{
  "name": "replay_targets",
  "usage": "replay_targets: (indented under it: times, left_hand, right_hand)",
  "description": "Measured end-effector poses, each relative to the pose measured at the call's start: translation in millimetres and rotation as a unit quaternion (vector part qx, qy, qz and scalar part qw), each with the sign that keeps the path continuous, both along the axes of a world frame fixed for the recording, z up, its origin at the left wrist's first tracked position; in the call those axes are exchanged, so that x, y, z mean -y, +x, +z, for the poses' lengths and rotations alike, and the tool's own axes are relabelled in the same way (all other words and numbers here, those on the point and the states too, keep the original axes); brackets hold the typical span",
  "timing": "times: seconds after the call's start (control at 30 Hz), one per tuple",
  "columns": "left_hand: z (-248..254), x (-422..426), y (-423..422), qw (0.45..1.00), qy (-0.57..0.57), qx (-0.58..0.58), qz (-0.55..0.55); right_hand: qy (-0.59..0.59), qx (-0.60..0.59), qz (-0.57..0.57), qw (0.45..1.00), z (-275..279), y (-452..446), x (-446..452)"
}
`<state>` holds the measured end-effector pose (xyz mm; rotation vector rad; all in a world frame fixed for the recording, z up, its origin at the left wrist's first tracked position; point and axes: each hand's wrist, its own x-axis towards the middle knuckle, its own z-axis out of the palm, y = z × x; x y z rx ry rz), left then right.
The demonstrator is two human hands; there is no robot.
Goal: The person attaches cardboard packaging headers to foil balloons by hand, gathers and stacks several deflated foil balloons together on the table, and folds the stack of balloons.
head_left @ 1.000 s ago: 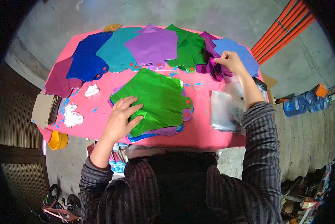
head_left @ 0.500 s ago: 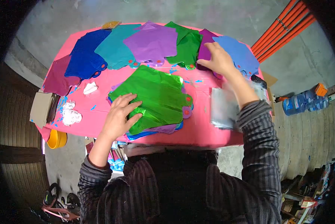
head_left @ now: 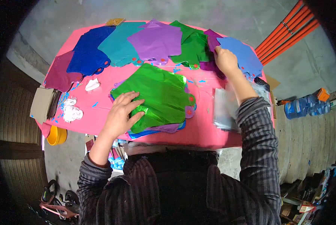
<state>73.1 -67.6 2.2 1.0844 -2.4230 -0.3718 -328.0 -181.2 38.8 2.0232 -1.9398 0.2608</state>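
Note:
My left hand (head_left: pixel 124 112) lies with fingers spread on the green foil piece (head_left: pixel 160 99), which looks like a flat, uninflated balloon. It tops a stack with purple and blue layers showing beneath, and red-dotted tabs stick out at the right. At the far right of the table, my right hand (head_left: pixel 226 60) is closed, fingertips pinching the edge of a dark purple foil piece (head_left: pixel 211 40). Next to that hand lies a light blue foil piece (head_left: pixel 241 54), and on its other side a dark green one (head_left: pixel 190 43).
Along the back of the pink table (head_left: pixel 198 131) are lilac (head_left: pixel 156 41), teal (head_left: pixel 121 45), dark blue (head_left: pixel 87 50) and maroon (head_left: pixel 63 71) foil pieces. Clear plastic bags (head_left: pixel 222 112) lie at right, cardboard pieces (head_left: pixel 42 105) at left, beside white scraps (head_left: pixel 72 110).
My right hand has gone from spread fingers over the dark purple foil to a closed pinch at its edge. My left hand stays on the green foil.

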Motion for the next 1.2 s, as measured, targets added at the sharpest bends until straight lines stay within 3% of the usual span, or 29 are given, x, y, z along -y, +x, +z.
replay_targets:
  times: [0.17,0.23,0.37,0.5,0.57,0.83,0.97,1.2]
  left_hand:
    - [0,0,-1,1.000,0.004,-0.002,0.003]
    - [0,0,-1,1.000,0.005,-0.004,0.002]
    - [0,1,-1,1.000,0.017,-0.015,0.002]
    - [0,0,-2,1.000,0.017,-0.004,0.005]
    - [1,0,-2,1.000,0.020,-0.004,0.005]
    - [0,1,-1,1.000,0.016,-0.003,0.002]
    - [0,1,-1,1.000,0.014,-0.001,0.003]
    - [-1,1,0,1.000,0.021,-0.001,0.004]
  right_hand:
    - [-0.092,0.124,-0.016,0.988,0,-50,9]
    - [-0.200,0.243,-0.040,0.948,0,-81,12]
    - [-0.097,0.329,-0.100,0.934,-2,-106,3]
    - [-0.057,0.309,-0.021,0.949,1,-61,-6]
    - [0.023,0.222,0.022,0.974,-2,-39,-6]
    - [0.140,0.045,0.023,0.989,-12,-4,-18]
    - [0.092,0.087,0.060,0.990,-24,-16,-15]
    - [0.104,0.181,0.070,0.975,-26,-24,-11]
